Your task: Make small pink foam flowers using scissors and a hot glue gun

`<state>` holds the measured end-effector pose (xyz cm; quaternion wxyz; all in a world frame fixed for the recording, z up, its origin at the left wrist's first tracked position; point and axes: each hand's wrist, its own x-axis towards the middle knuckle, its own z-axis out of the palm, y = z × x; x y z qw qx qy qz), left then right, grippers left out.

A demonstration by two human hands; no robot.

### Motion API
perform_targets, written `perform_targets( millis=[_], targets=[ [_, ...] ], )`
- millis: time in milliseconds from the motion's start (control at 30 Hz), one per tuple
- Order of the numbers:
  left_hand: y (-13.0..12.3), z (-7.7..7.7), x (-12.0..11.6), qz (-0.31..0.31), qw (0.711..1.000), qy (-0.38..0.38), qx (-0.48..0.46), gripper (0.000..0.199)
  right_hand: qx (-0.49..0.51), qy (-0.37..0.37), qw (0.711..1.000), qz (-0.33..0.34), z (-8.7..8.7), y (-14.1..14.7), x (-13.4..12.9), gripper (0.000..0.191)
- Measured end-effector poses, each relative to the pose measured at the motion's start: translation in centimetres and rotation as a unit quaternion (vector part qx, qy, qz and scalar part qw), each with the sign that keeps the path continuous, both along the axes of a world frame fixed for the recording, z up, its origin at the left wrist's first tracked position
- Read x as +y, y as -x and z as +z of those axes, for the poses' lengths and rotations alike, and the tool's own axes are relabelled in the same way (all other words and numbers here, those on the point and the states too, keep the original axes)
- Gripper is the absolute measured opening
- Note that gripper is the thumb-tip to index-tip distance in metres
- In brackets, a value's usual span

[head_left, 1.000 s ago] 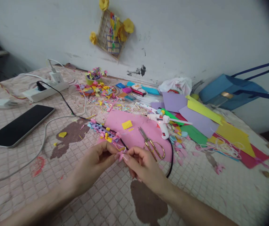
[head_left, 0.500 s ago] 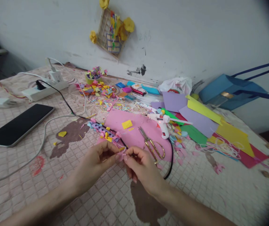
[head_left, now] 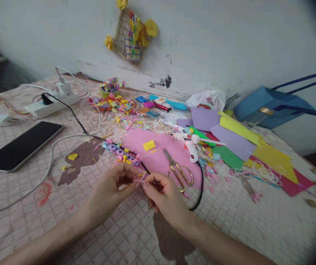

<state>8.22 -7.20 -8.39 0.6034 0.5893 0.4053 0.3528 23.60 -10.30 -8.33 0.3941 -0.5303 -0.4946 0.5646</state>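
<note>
Between my two hands is a small pink paper piece [head_left: 139, 180], pinched by the fingertips of both. My left hand [head_left: 122, 184] is closed on its left side, and my right hand [head_left: 163, 193] closes on its right side; the curled fingers hide part of it. Just beyond lies a purple dotted strip [head_left: 122, 152] with small paper bits on it. Gold-handled scissors [head_left: 178, 169] rest on a pink sheet [head_left: 152, 138] to the right of my hands, near a small yellow paper piece [head_left: 148, 145]. A white glue gun [head_left: 192, 143] stands on the sheet's right edge.
A black phone [head_left: 22, 145] and a white power strip [head_left: 53, 105] with cables lie at left. Colored paper sheets [head_left: 235, 143], white string [head_left: 263, 173] and a blue bag [head_left: 274, 106] are at right. Paper scraps [head_left: 113, 105] cover the back, beside a small filled pot [head_left: 109, 92].
The pink paper piece has turned between my fingertips and now shows as a thin edge. Both hands stay in nearly the same place.
</note>
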Motion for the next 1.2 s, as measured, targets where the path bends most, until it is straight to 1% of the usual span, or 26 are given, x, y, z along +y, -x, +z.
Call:
perform_targets(
  millis=[100, 267, 400, 500, 667, 867, 933, 1033, 1100, 1200],
  targets=[
    [0.0, 0.1, -0.1, 0.009, 1.0, 0.003, 0.005, 0.013, -0.009, -0.007, 1.0, -0.001, -0.2, 0.0, 0.0, 0.016],
    [0.1, 0.0, 0.0, 0.007, 1.0, 0.015, -0.004, 0.017, -0.016, -0.014, 1.0, 0.002, -0.4, -0.1, 0.0, 0.015],
    [0.2, -0.2, 0.1, -0.001, 0.999, 0.039, -0.022, 0.019, -0.001, 0.004, 1.0, 0.009, -0.2, -0.3, 0.0, 0.016],
    [0.4, -0.2, 0.2, -0.005, 0.998, 0.056, -0.026, 0.02, 0.002, 0.006, 1.0, -0.002, -0.2, -0.6, 0.0, 0.017],
    [0.5, 0.0, 0.1, -0.006, 0.998, 0.064, -0.018, 0.019, -0.003, 0.007, 1.0, -0.009, -0.5, -1.0, -0.1, 0.018],
    [0.5, 0.4, 0.0, -0.005, 0.998, 0.057, -0.007, 0.011, -0.016, -0.005, 1.0, -0.005, -0.7, -1.1, 0.0, 0.018],
    [0.5, 0.3, 0.0, -0.002, 0.999, 0.052, 0.0, 0.01, -0.043, -0.038, 0.998, -0.01, -0.4, -1.2, 0.0, 0.015],
    [0.6, 0.1, 0.1, -0.001, 0.999, 0.05, 0.002, 0.01, -0.099, -0.128, 0.987, -0.007, -0.1, -1.5, -0.2, 0.002],
    [0.7, 0.0, 0.2, -0.009, 0.999, 0.049, 0.001, 0.01, -0.135, -0.18, 0.974, 0.015, 0.2, -1.7, -0.3, 0.013],
    [0.8, -0.3, 0.3, -0.024, 0.998, 0.053, -0.002, 0.01, -0.196, -0.232, 0.951, 0.047, 0.4, -1.8, -0.3, 0.026]
  ],
)
